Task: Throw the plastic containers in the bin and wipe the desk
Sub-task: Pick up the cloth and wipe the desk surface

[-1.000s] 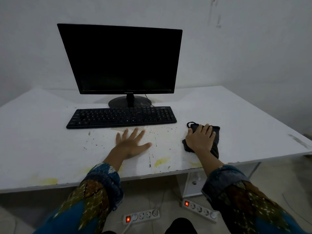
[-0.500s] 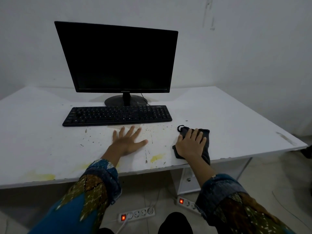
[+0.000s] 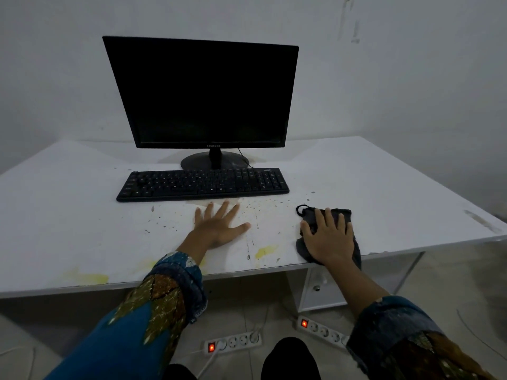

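Observation:
The white desk (image 3: 82,215) carries yellow stains and dark specks along its front middle. My left hand (image 3: 219,226) lies flat on the desk with fingers spread, just in front of the keyboard. My right hand (image 3: 327,237) presses flat on a dark grey cloth (image 3: 308,215) near the desk's front edge, right of the stains. The cloth's near end hangs slightly over the edge. No plastic containers and no bin are in view.
A black keyboard (image 3: 203,183) and a dark monitor (image 3: 203,94) stand at the desk's middle back. Two power strips (image 3: 233,342) with lit red switches lie on the floor under the desk. A white drawer unit (image 3: 318,292) sits below on the right.
My right hand has slid the cloth a little toward the desk's front edge. My left hand stays flat in the same spot.

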The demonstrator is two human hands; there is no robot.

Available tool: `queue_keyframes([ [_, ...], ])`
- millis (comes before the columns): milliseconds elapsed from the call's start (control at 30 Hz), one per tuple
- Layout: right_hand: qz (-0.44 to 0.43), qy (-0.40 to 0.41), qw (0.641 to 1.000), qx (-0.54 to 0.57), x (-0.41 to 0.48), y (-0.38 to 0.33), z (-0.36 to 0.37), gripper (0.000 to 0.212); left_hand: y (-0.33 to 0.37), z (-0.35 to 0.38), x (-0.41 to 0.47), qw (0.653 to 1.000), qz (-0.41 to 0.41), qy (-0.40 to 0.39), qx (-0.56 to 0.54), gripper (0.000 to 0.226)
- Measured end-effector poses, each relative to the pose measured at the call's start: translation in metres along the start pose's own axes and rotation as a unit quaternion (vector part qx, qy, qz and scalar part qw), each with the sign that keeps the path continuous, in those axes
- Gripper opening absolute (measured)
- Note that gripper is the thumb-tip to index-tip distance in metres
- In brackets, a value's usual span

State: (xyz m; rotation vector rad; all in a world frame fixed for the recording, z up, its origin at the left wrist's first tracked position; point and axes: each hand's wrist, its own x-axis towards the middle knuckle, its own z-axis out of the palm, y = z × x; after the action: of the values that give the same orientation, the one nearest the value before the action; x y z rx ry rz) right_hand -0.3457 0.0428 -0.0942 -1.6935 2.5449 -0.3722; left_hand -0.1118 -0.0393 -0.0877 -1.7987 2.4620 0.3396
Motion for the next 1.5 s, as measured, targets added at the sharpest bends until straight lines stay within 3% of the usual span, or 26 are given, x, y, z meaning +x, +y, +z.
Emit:
queue_keyframes([
  [267, 0.03, 0.0, 1.0, -0.007, 0.02, 0.036, -0.011, 0.065, -0.002, 0.002, -0.001, 1.0, 0.005, 0.007, 0.004, 0.074],
  [433, 0.11, 0.019, 0.994, -0.005, 0.029, 0.067, -0.022, 0.067, -0.001, 0.002, 0.0, 1.0, 0.006, 0.007, -0.001, 0.073],
  [533, 0.166, 0.027, 0.986, 0.005, 0.028, 0.065, -0.02, 0.067, -0.003, 0.0, 0.002, 1.0, 0.002, -0.004, -0.002, 0.074],
  [667, 0.174, 0.031, 0.984, 0.006, 0.018, 0.05, -0.015, 0.064, -0.003, -0.001, 0.004, 1.0, 0.002, -0.014, -0.002, 0.074],
  [900, 0.082, 0.024, 0.996, 0.008, -0.004, 0.004, 0.002, 0.06, -0.001, 0.0, 0.004, 1.0, 0.003, -0.015, 0.002, 0.074],
  [1300, -0.141, -0.086, 0.986, -0.001, 0.039, -0.037, 0.007, 0.054, 0.0, 0.001, 0.001, 1.0, 0.013, -0.004, -0.004, 0.073],
  [1500, -0.104, -0.071, 0.992, -0.031, 0.07, -0.052, 0.012, 0.056, 0.0, 0.0, 0.002, 1.0, 0.007, -0.001, -0.007, 0.074],
])
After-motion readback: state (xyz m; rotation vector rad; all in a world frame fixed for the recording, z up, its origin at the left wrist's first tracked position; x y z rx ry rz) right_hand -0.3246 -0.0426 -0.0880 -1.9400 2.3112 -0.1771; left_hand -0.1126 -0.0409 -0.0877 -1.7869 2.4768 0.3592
